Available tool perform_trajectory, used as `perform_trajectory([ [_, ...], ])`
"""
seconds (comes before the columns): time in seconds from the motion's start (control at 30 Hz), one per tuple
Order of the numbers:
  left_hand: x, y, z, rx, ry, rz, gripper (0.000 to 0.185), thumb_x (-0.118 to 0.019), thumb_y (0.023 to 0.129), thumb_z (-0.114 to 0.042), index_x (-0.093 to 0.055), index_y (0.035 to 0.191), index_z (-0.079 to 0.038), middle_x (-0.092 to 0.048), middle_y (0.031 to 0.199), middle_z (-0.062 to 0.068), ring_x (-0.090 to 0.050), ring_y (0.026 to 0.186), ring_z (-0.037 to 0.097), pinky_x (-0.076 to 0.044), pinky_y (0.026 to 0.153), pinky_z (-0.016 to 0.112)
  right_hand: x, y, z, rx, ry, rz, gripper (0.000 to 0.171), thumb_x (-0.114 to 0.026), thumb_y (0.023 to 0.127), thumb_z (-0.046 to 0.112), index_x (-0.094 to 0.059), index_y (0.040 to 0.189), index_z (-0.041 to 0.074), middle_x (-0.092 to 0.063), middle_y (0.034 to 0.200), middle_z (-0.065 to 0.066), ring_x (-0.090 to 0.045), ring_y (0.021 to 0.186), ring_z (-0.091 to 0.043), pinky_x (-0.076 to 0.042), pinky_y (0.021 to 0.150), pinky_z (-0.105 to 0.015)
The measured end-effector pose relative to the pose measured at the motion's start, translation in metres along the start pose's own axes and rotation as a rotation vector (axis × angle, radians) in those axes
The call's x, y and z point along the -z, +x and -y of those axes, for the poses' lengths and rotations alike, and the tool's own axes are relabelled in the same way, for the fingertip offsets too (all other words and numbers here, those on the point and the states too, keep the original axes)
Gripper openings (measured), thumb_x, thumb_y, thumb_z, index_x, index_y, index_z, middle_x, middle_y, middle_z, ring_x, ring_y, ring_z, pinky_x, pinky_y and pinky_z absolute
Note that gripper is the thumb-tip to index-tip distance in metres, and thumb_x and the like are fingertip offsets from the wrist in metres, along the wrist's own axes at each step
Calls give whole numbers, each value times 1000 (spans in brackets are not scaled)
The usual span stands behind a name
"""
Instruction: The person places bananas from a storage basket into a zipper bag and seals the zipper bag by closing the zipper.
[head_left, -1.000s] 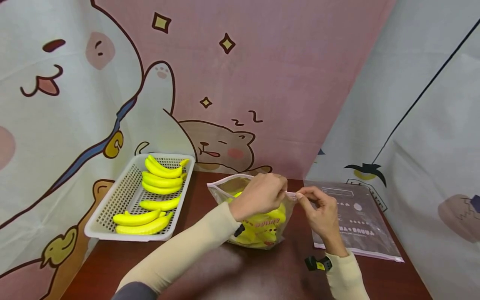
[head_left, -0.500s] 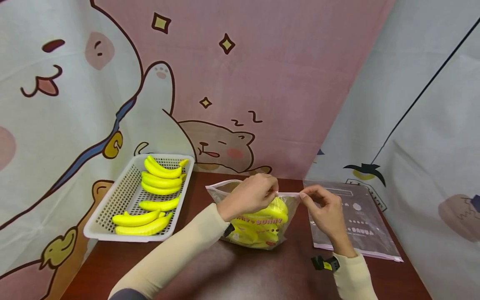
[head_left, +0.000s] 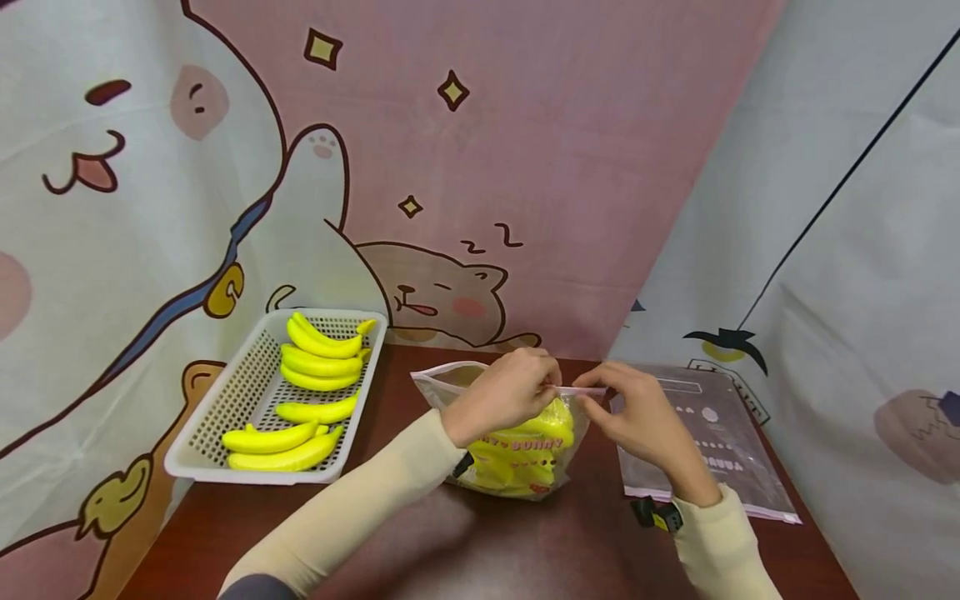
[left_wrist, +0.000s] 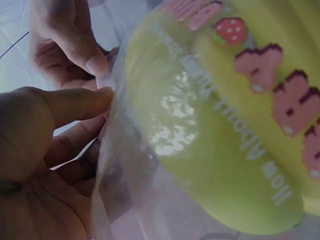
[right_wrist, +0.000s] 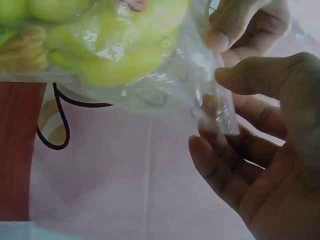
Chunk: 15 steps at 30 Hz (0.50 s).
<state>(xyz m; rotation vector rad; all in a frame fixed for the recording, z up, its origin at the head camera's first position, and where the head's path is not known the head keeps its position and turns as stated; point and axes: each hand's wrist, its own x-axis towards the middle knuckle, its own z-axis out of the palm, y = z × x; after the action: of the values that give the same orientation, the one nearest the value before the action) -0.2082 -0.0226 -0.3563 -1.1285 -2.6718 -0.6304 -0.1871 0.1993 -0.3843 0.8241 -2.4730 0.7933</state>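
Left hand (head_left: 504,393) and right hand (head_left: 637,421) pinching the top edge of a clear bag (head_left: 517,454) of bananas (head_left: 525,442), fingers (left_wrist: 75,105) pressed on the strip, bag standing mid-tabletop (head_left: 525,542), beside a white basket (head_left: 225,417), spare bag (head_left: 712,442) lying right.

Cream sleeves (head_left: 360,508), black wrist straps (head_left: 654,514)

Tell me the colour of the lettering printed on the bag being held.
Pink, blocky letters on the clear bag, with a small red strawberry beside them; the left wrist view shows it best.
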Motion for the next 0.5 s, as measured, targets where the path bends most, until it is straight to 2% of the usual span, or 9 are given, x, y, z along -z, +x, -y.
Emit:
perform_trajectory([
  [0.23,2,4,-3,-32,-3,5,9,-70,94,-5,-79,95,-9,-73,91,1,-64,81,11,-46,68,13,-2,13,9,74,-43,27,12,-84,84,8,-76,90,15,-66,87,6,-54,72,-9,-48,61,-25],
  [0.5,4,5,-4,-18,-48,35,17,-65,93,3,-79,95,-7,-75,91,2,-62,80,9,-43,64,12,-2,14,6,106,-51,44,14,-83,83,4,-75,87,14,-60,78,8,-45,64,-4,-40,56,-20],
])
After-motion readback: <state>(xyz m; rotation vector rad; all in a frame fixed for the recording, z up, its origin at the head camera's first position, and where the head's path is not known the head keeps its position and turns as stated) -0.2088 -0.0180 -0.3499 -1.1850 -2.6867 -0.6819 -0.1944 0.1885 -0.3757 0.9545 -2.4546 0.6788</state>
